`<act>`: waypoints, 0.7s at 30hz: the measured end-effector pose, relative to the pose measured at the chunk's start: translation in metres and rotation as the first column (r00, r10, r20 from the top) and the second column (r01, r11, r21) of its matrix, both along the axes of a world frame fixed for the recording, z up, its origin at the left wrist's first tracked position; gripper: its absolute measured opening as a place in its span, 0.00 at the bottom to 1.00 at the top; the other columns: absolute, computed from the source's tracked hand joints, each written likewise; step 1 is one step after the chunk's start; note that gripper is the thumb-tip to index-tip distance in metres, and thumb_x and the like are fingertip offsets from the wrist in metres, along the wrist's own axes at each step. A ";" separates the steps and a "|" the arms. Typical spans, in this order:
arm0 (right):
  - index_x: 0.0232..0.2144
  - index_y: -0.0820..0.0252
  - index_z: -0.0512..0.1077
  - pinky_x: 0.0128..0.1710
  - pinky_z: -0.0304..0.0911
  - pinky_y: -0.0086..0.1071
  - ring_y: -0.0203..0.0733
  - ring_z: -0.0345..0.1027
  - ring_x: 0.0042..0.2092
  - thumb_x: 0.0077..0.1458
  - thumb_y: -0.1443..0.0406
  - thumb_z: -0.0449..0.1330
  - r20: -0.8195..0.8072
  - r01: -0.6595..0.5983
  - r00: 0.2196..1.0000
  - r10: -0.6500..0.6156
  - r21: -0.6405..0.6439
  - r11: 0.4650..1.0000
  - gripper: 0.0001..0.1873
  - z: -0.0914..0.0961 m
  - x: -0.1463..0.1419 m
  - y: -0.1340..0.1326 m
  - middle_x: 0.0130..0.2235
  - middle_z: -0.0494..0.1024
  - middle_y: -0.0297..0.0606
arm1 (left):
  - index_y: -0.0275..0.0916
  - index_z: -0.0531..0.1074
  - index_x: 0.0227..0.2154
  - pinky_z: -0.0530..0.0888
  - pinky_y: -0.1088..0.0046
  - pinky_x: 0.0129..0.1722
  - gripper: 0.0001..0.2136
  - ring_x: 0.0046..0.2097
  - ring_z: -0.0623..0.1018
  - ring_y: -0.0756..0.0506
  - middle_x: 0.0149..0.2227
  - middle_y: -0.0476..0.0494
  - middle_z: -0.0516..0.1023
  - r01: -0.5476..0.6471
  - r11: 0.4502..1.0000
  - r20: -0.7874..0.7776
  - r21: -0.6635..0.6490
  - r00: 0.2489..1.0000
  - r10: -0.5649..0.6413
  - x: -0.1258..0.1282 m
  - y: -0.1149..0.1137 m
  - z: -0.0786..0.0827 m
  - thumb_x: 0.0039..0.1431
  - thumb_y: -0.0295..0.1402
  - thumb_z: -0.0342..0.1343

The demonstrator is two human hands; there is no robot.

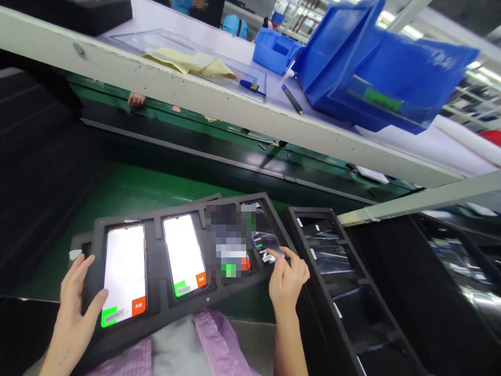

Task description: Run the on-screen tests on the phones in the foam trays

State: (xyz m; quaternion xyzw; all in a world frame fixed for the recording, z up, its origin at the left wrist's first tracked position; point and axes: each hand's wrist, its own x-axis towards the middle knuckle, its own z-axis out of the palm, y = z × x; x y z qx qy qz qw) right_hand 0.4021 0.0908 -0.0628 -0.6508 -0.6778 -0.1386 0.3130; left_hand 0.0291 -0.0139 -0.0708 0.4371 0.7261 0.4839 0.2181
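A black foam tray [155, 279] lies across my lap, with smartphones set in its slots. The left phone [125, 271] and the second phone [183, 250] show white screens with green and red-orange blocks at the bottom. A third phone [230, 256] is partly blurred out. The fourth phone [266, 237], at the right end, has a dark screen with small lines of text. My left hand [78, 303] rests at the tray's left end, thumb and fingers spread. My right hand [288, 274] is over the fourth phone, index finger at its lower screen, holding nothing.
Another black tray [348, 282] with several dark phones stands to the right. Above runs a white shelf [313, 122] carrying blue bins [368, 73], a pen [293, 99] and yellow paper [191, 62]. Beyond a dark conveyor [219, 149], another person's hand [136, 99] shows.
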 end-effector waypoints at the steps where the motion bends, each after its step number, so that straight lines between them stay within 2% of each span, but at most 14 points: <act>1: 0.33 0.61 0.77 0.53 0.46 0.41 0.39 0.61 0.45 0.64 0.61 0.39 0.006 -0.001 1.000 0.001 0.010 1.000 0.26 0.000 0.001 0.000 0.42 0.70 0.42 | 0.59 0.58 0.56 0.48 0.48 0.64 0.25 0.64 0.52 0.35 0.63 0.62 0.51 0.009 1.000 -0.057 -0.005 0.998 -0.009 0.000 -0.001 0.001 0.55 0.44 0.53; 4: 0.31 0.61 0.77 0.53 0.46 0.41 0.39 0.60 0.42 0.64 0.61 0.40 0.022 0.007 1.000 -0.008 0.029 1.000 0.26 -0.001 0.005 0.001 0.39 0.70 0.42 | 0.57 0.59 0.56 0.47 0.48 0.64 0.23 0.65 0.51 0.36 0.64 0.62 0.50 0.010 0.999 -0.120 -0.038 0.993 -0.014 0.000 -0.004 0.001 0.56 0.43 0.52; 8: 0.28 0.60 0.77 0.51 0.47 0.40 0.36 0.58 0.36 0.63 0.61 0.42 0.018 0.022 1.000 -0.023 0.041 0.999 0.26 -0.001 0.009 0.000 0.35 0.69 0.40 | 0.51 0.59 0.57 0.46 0.51 0.65 0.28 0.64 0.52 0.35 0.64 0.54 0.51 0.028 0.998 0.001 -0.056 1.000 -0.028 -0.001 -0.011 -0.003 0.52 0.44 0.56; 11: 0.27 0.59 0.77 0.50 0.47 0.39 0.35 0.57 0.34 0.63 0.61 0.42 0.017 0.018 1.000 -0.018 0.031 0.999 0.25 -0.002 0.010 -0.002 0.33 0.68 0.39 | 0.55 0.58 0.57 0.43 0.52 0.65 0.30 0.65 0.50 0.36 0.64 0.58 0.51 0.033 0.996 0.104 -0.085 0.994 -0.024 0.006 -0.014 0.002 0.50 0.44 0.57; 16: 0.27 0.59 0.77 0.50 0.47 0.41 0.35 0.56 0.34 0.62 0.62 0.43 0.008 0.021 1.000 -0.021 0.018 1.000 0.24 -0.004 0.009 -0.003 0.33 0.68 0.39 | 0.65 0.55 0.56 0.42 0.52 0.66 0.26 0.66 0.48 0.40 0.63 0.69 0.52 -0.007 0.995 0.164 -0.101 0.986 0.024 0.023 -0.012 0.024 0.55 0.44 0.53; 21: 0.26 0.59 0.77 0.50 0.47 0.41 0.36 0.56 0.33 0.62 0.62 0.43 0.008 0.021 1.000 -0.021 0.019 1.000 0.24 -0.006 0.010 -0.003 0.32 0.68 0.39 | 0.62 0.53 0.58 0.43 0.50 0.65 0.28 0.66 0.47 0.40 0.64 0.64 0.49 0.014 0.993 0.174 -0.117 0.985 0.007 0.024 -0.013 0.027 0.55 0.44 0.53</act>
